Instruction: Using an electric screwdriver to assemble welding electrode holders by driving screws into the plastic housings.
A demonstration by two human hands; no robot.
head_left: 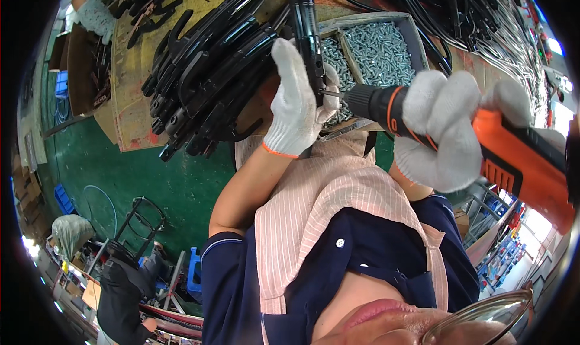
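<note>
My left hand [296,100], in a white knit glove, is closed around the lower end of a black tubular handle [305,28] that stands nearly upright above the table. My right hand [444,127], also gloved, grips an orange and black power drill [504,143] held level. The drill's black chuck [365,100] points left, and its thin bit reaches the handle's lower end between my left thumb and fingers. Whether the bit sits in a screw there is hidden. Just behind both hands, a divided box [420,46] holds many small silver screws [377,55].
Many similar black handles [214,73] lie heaped on the worn yellow table [130,73] to the left. Pale cables [519,67] are bundled at the far right. At the upper left is another person's gloved hand [95,18]; a dark-clothed person [121,297] is at lower left.
</note>
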